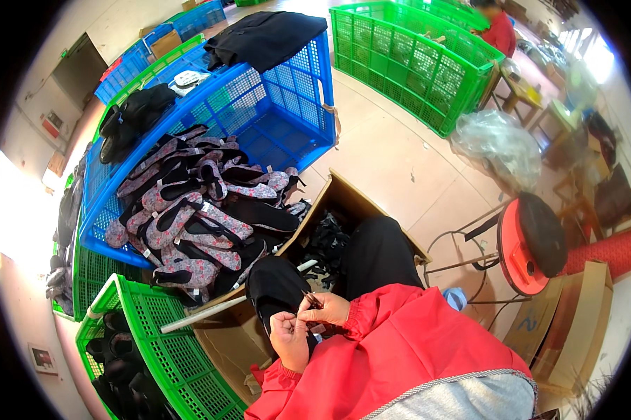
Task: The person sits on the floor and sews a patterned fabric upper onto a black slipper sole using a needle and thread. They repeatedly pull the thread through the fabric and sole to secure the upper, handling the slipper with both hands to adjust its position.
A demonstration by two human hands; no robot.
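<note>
My left hand is closed in a pinch over my lap, its fingertips against those of my right hand. What it holds, if anything, is too small to make out. In my closed right hand is a small dark metal tool, like a pair of thread snips, its narrow end showing past the fingers. Beyond my knees lie several flat fabric shoes, grey with a pink floral pattern and black insides, heaped at the opening of a blue plastic crate. Between my knees, an open cardboard box contains black scraps.
A green crate with black shoes stands at my left. A pale pole crosses beside it. Right are a round-seated stool, folded cardboard and a clear plastic bag. Farther off, a person in red is beside a green crate.
</note>
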